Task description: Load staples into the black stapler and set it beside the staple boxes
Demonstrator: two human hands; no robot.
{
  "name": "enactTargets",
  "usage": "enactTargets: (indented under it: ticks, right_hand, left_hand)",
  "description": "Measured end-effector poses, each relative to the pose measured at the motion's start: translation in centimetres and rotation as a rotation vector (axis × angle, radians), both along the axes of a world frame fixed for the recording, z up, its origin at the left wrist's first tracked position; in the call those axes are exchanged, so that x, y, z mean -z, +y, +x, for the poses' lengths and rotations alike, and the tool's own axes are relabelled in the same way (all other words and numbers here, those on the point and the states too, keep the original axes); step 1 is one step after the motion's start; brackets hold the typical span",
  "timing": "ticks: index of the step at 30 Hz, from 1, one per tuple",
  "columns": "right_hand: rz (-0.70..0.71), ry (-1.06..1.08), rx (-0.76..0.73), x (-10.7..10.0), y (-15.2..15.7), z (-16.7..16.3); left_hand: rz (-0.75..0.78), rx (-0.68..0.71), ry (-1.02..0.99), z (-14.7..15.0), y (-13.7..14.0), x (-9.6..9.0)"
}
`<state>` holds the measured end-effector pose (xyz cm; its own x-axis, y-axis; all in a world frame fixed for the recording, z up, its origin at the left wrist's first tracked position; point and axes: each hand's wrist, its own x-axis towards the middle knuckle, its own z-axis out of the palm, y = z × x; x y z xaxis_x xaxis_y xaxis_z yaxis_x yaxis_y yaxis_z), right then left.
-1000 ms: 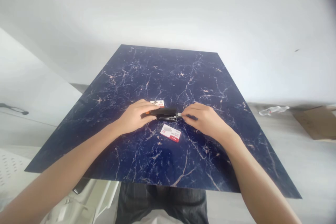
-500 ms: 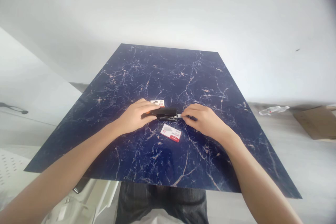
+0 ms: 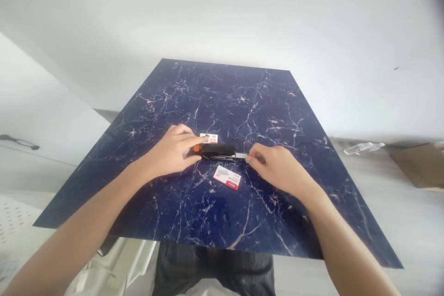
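Note:
A black stapler (image 3: pixel 218 149) with an orange part at its left end lies sideways on the blue marbled table. My left hand (image 3: pixel 175 150) grips that left end, thumb on the near side and fingers on the far side. From the stapler's right end sticks out a narrow silvery metal strip (image 3: pixel 242 155). My right hand (image 3: pixel 270 164) pinches the strip's outer tip between thumb and curled fingers, which hide its end. Just in front of the stapler lies a small white-and-red box (image 3: pixel 227 177). Behind it sits a second small box (image 3: pixel 211 138), partly covered by my left fingers.
The dark blue table (image 3: pixel 222 97) has white veins and reaches back toward a pale wall. On the floor to the right are a clear plastic bottle (image 3: pixel 363 148) and a cardboard box (image 3: pixel 419 164). A whitish chair-like piece (image 3: pixel 128 259) stands below the front left edge.
My right hand has moved slightly right, and more of the metal strip shows. My left hand has slid a little left, uncovering the stapler's orange part.

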<state>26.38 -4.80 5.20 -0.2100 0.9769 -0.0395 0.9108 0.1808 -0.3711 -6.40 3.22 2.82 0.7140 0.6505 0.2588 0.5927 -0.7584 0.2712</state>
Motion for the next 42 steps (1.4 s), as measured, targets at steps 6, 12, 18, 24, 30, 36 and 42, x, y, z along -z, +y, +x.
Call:
enactTargets:
  ticks: [6,12,18,24,30,36,42]
  right_hand:
    - [0.086,-0.126,-0.137,1.1,-1.8,-3.4]
    - [0.244,-0.268,-0.350,2.5,-2.5,-5.5]
    - [0.217,-0.173,-0.341,2.8,-2.2,-5.4]
    - [0.258,-0.026,-0.092,3.1,-1.2,-4.7]
    - [0.008,0.048,-0.314,1.1,-1.8,-2.7]
    - [-0.027,0.124,-0.503,0.6,-2.0,-2.5]
    - [0.020,0.372,-0.528,1.1,-2.2,-3.2]
  left_hand:
    - [-0.019,0.005,0.043,-0.1,0.4,0.1]
    - [-0.120,-0.045,-0.091,-0.2,0.7,0.9]
    - [-0.092,-0.073,-0.076,0.2,0.6,1.0]
    - [0.056,-0.177,-0.048,4.0,-2.0,1.7]
    - [-0.089,-0.056,-0.112,4.9,-3.8,1.9]
    - [-0.174,0.040,-0.177,3.7,-3.3,1.8]
    - [-0.110,0.073,-0.193,3.3,-3.6,0.8]
